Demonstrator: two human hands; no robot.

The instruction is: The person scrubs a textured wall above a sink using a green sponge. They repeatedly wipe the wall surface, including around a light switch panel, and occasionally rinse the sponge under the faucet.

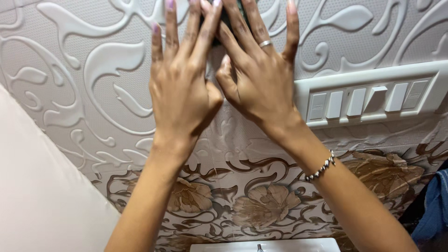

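Both my hands are raised against a wall of white embossed tiles (93,70). My left hand (182,79) lies flat with its fingers stretched upward. My right hand (259,70), with a ring on one finger and a beaded bracelet (321,169) at the wrist, lies beside it and overlaps its fingertips. Under the fingertips of both hands sits a small dark object (226,21) on the wall, mostly hidden and cut off by the top edge. Both hands press on it; what it is cannot be told.
A white switch panel (368,99) with several rocker switches is mounted just right of my right hand. Brown floral tiles (261,200) run below. A white fixture edge (266,245) shows at the bottom, blue cloth (434,205) at the right, a pale surface (37,186) at the left.
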